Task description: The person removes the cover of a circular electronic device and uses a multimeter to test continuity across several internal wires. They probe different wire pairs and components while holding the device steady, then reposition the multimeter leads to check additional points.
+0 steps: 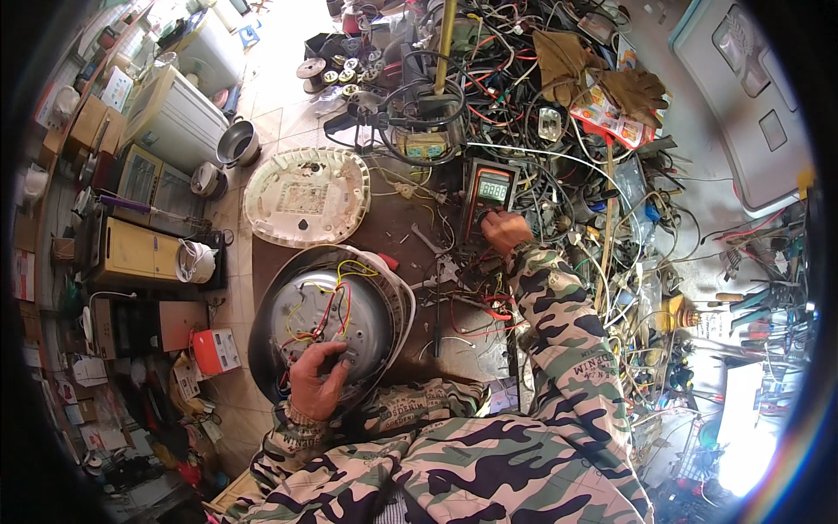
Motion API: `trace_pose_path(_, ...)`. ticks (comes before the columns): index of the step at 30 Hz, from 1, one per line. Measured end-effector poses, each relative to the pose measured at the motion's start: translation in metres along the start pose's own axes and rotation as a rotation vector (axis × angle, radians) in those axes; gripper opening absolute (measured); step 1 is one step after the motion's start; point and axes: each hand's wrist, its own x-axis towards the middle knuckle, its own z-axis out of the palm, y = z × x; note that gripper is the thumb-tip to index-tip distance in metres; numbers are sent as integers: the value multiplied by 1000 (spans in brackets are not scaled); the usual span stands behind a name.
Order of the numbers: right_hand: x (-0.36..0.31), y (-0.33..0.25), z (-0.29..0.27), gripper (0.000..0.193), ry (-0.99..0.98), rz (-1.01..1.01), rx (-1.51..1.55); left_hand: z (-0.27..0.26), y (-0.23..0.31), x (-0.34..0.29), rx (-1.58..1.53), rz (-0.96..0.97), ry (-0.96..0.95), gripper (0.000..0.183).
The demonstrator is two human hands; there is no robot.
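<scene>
An upturned rice-cooker-like appliance body sits in front of me, its round metal underside exposed with red and yellow wires running over it. My left hand is at the near part of that metal, thumb and forefinger curled toward each other; whatever lies between them is too small to make out. Farther right, a digital multimeter in a dark case with an orange edge has its display lit. My right hand has its fingers closed at the meter's dial, which they mostly cover.
A dirty white base cover lies beyond the appliance. Pliers-like metal tools and red test leads are near the meter. Tangled cables heap up at the right, with brown work gloves on top. Appliances line the left side.
</scene>
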Motion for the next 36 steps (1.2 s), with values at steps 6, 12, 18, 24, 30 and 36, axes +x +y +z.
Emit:
trace_pose_path(6, 10, 1, -23, 9, -72, -121, -33, 0, 3, 0, 12, 14, 16, 26)
trace_pose_path(12, 8, -2, -22, 10, -136, -89, -47, 0, 0, -2, -21, -21, 4, 26)
trace_pose_path(18, 10, -1, -22, 10, -163, -141, -60, 0, 0, -2, -32, -23, 0, 25)
trace_pose_path(24, 11, -1, -26, 11, -136, 20, -2, 0, -3, -2, -61, -30, -11, 26)
trace_pose_path(30, -34, -86, -54, 15, 185, 899, 375, 2, -9, -5, -203, -79, -10, 24)
trace_pose_path(36, -103, -248, -75, 17, -1, 917, 981, -1, -9, -3, -100, 10, -58, 24)
